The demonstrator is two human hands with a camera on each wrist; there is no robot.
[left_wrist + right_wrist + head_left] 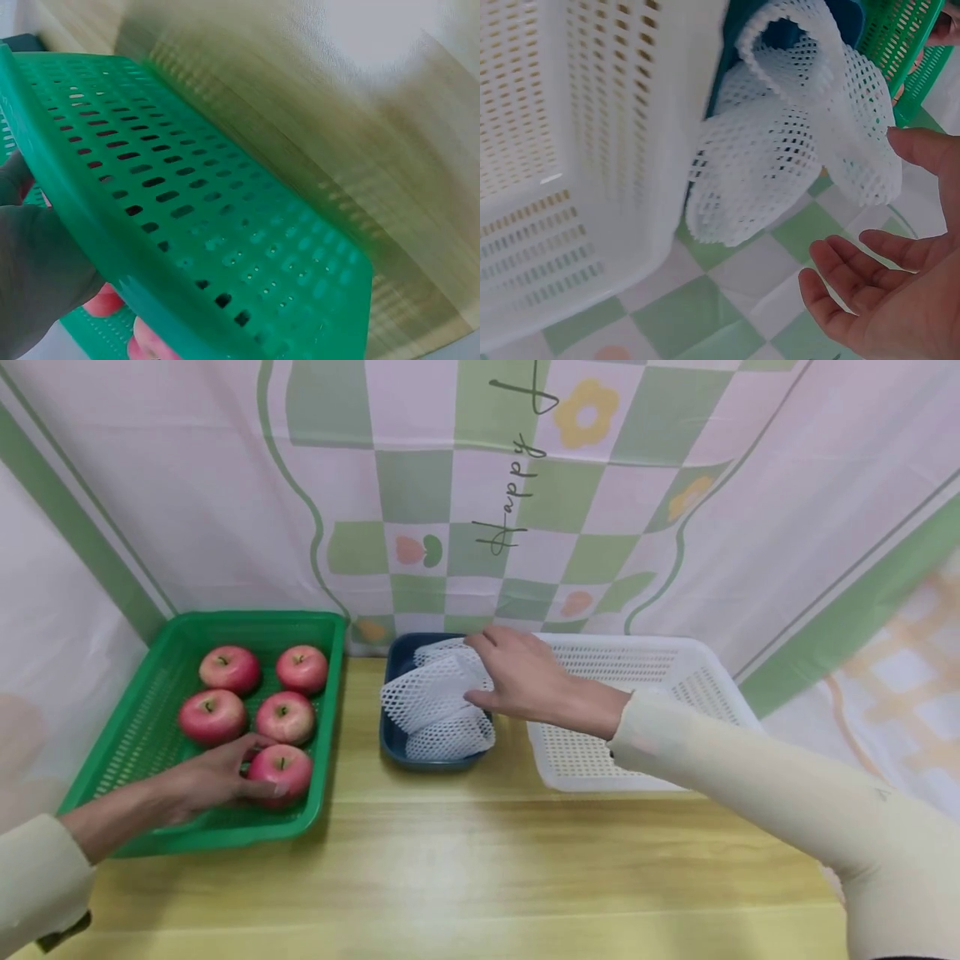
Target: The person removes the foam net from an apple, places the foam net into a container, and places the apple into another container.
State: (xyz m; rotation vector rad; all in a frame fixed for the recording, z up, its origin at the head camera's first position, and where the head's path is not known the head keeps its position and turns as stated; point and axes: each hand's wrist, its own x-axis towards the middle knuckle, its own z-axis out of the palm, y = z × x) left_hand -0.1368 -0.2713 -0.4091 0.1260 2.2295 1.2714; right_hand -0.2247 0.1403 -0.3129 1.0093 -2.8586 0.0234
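In the head view my left hand (212,781) grips a red apple (282,774) at the near right corner of the green basket (197,838). Thumb and fingers lie on either side of the fruit. Several other apples (213,717) sit behind it in the same basket. My right hand (517,675) hovers over white foam net sleeves (431,693) heaped in a small dark blue tray (437,765). Its fingers are loosely bent and spread, with the thumb apart. The right wrist view shows the fingertips beside the foam net sleeves (761,154), with nothing between them.
A white perforated basket (622,652) stands to the right of the blue tray, partly covered by my right forearm. All three containers rest on a wooden table (480,860). Behind them hangs a checked cloth (487,485) reading "Happy".
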